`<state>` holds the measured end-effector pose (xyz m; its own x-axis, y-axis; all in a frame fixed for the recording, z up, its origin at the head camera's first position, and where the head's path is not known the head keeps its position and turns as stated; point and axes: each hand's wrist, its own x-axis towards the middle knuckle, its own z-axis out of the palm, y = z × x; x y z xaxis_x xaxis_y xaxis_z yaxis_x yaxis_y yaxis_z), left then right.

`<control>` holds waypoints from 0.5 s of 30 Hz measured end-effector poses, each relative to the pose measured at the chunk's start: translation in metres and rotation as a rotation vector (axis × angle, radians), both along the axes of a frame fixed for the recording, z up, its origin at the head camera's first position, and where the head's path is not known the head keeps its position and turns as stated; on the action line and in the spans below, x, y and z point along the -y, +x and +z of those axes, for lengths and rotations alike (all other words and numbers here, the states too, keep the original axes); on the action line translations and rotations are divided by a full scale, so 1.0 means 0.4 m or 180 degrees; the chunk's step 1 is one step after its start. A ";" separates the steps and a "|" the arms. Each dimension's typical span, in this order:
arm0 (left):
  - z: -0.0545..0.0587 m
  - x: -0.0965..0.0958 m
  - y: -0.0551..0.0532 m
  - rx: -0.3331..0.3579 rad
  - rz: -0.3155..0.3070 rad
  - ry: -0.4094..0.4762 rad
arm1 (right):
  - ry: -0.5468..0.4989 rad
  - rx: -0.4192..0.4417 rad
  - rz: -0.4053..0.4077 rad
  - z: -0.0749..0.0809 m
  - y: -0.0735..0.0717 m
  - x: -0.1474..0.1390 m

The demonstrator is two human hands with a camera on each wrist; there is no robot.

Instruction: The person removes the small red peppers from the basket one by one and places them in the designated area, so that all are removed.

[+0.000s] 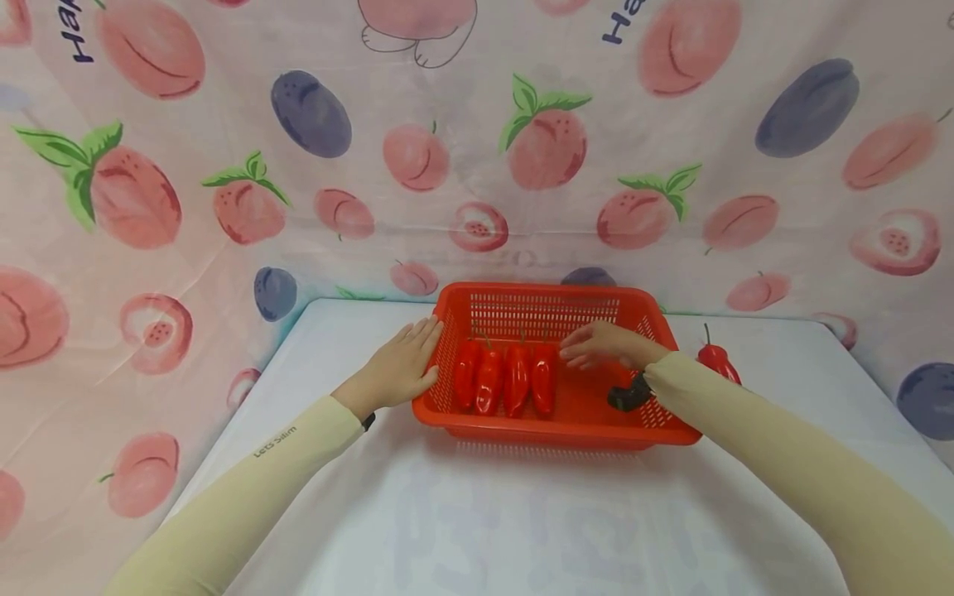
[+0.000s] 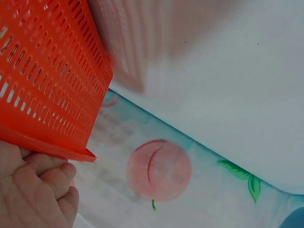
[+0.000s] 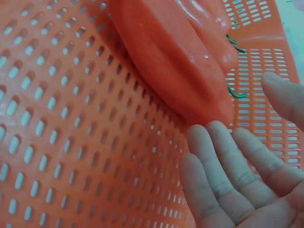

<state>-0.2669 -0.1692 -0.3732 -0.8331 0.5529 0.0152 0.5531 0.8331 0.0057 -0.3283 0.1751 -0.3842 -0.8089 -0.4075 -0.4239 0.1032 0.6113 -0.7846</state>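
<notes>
A red plastic basket [image 1: 551, 432] with slotted walls stands on the white table. Inside it, several glossy red peppers [image 1: 517, 381] with green stems lie side by side in the left half. My left hand [image 1: 398, 364] rests with straight fingers against the basket's left rim; the left wrist view shows its fingers [image 2: 45, 166] at the rim [image 2: 47, 151]. My right hand [image 1: 607, 343] is inside the basket, just right of the rightmost pepper [image 3: 175, 61]. In the right wrist view its fingers are spread and hold nothing, with fingertips [image 3: 216, 128] close to that pepper; whether they touch it I cannot tell.
Another red pepper [image 1: 718, 361] lies on the table right of the basket, partly behind my right sleeve [image 1: 768, 439]. A black wrist strap [image 1: 629, 396] shows below my right wrist. Fruit-patterned cloth [image 1: 477, 165] hangs behind the white table [image 1: 477, 521].
</notes>
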 end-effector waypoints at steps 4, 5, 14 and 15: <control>0.000 0.001 0.002 0.0028 0.0026 0.0010 | 0.0044 0.0108 -0.0006 -0.008 -0.001 0.007; 0.000 0.001 0.002 0.0033 0.0035 0.0008 | 0.0068 0.0114 0.0003 -0.010 -0.002 0.009; 0.008 -0.001 0.007 0.0040 0.0020 0.0017 | 0.0173 0.0085 -0.0016 -0.038 -0.009 0.022; 0.009 -0.001 0.007 0.0031 0.0013 0.0017 | 0.0177 0.0074 -0.0019 -0.040 -0.010 0.023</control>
<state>-0.2642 -0.1688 -0.3698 -0.8355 0.5495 0.0099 0.5496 0.8353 0.0155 -0.3322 0.1657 -0.4003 -0.8008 -0.3781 -0.4644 0.1248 0.6531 -0.7469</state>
